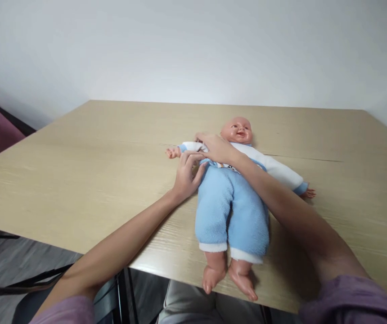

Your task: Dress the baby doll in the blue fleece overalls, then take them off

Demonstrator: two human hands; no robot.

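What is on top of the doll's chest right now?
The right hand lies across the chest of the doll; the left hand touches its side. Whatever is beneath the right hand is covered.

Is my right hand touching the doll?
Touching. The head view shows the right hand resting on the doll, over its white top, no gap visible.

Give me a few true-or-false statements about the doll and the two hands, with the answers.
1. The doll lies face up on the table. True.
2. The doll wears red trousers. False: they are light blue.
3. The left hand and the right hand both touch the doll's upper body. True.
4. The doll's feet are in shoes. False: they are bare, near the table's front edge.
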